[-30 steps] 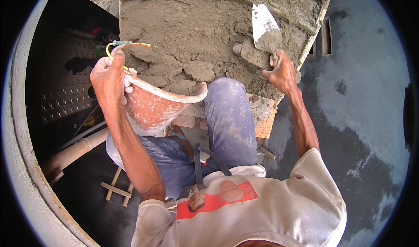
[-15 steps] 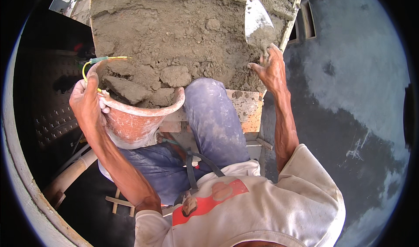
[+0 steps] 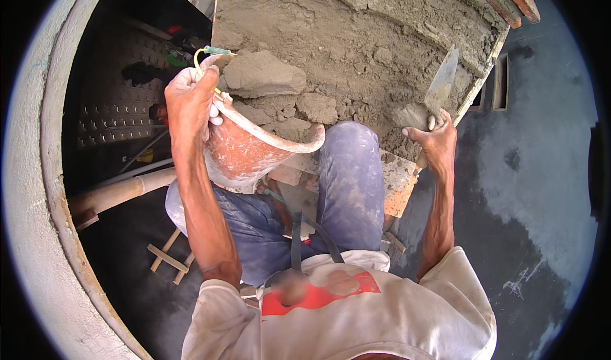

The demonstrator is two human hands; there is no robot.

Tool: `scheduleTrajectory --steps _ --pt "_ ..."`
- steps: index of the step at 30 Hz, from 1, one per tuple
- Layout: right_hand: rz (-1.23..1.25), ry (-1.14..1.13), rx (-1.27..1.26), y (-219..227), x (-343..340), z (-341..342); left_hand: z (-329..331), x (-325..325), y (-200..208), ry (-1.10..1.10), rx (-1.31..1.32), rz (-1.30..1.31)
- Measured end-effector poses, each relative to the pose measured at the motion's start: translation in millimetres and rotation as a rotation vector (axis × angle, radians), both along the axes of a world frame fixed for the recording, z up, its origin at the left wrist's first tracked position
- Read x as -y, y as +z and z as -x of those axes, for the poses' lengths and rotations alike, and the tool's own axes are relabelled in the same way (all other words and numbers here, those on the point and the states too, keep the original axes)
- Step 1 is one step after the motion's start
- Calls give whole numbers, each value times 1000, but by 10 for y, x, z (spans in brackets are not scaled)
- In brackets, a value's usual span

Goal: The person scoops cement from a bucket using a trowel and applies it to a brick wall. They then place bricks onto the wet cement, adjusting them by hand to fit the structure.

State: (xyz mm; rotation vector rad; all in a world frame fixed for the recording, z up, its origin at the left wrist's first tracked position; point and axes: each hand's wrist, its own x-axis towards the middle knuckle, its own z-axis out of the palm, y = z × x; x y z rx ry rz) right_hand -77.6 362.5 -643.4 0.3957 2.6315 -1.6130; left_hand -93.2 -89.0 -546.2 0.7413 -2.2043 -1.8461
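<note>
My left hand [image 3: 192, 100] is closed at the upper left rim of a worn orange bucket [image 3: 245, 147], where its yellow wire handle with a green sleeve [image 3: 218, 51] is fixed. The bucket lies tilted, mouth toward the grey mortar [image 3: 344, 55], and lumps of mortar sit in and before its opening. On the right, my right hand [image 3: 439, 140] is closed around a trowel [image 3: 443, 77], whose handle is mostly hidden by the fingers. The trowel's blade points away from me, seen at a slant over the mortar, with mortar clinging near its base.
A board edge [image 3: 490, 70] bounds the mortar on the right, with bricks [image 3: 522, 0] at the far corner. My knee [image 3: 353, 163] touches the bucket's side. A bamboo pole [image 3: 130, 188] lies lower left, beside a curved concrete edge [image 3: 54, 169]. Far below is a dark grey floor [image 3: 534, 163].
The whole view has shifted, so things appear farther right. My right hand has turned the trowel from flat to more edge-on. The left hand keeps hold of the bucket, and a large mortar lump shows at its mouth.
</note>
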Motion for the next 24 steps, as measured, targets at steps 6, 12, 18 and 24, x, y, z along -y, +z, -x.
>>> scheduleTrajectory --steps 6,12,18,24 --pt "284 519 0 524 1492 247 -544 467 -33 29 -29 -4" --pt "-166 608 -265 205 2106 1059 -1440 1014 -172 342 -157 -200" --pt "-481 550 -705 -252 2423 1361 -1428 984 -276 374 -194 -377" --pt "-249 996 14 1125 2492 591 -1486 1032 -173 459 -86 -371"
